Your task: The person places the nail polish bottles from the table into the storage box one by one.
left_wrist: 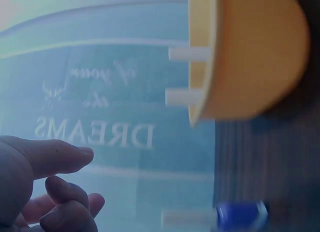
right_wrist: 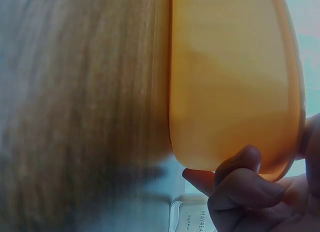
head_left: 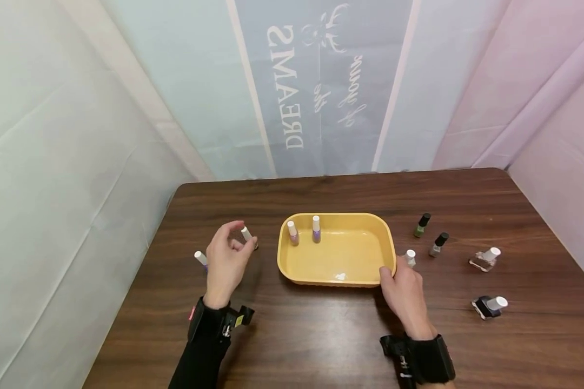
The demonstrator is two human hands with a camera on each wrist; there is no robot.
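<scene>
My right hand (head_left: 405, 289) grips the lower right corner of a yellow tray (head_left: 340, 282), thumb over the rim and fingers against the outer wall. Inside the tray's left part stand a pinkish nail polish bottle (head_left: 293, 233) and a purple nail polish bottle (head_left: 316, 229), both white-capped. My left hand (head_left: 226, 262) hovers left of the tray, thumb and forefinger apart beside a white-capped nail polish bottle (head_left: 246, 234), its body partly hidden. In the left wrist view, a gap separates the fingers (left_wrist: 75, 159) from a blue nail polish bottle (left_wrist: 240, 215).
Left of the left hand is another white-capped bottle (head_left: 201, 258). Beyond the right hand stand a white-capped bottle (head_left: 410, 257), a green bottle (head_left: 420, 230), a grey black-capped bottle (head_left: 436, 249), a clear bottle (head_left: 482, 262) and a dark bottle (head_left: 486, 308). Fabric hangs behind the table.
</scene>
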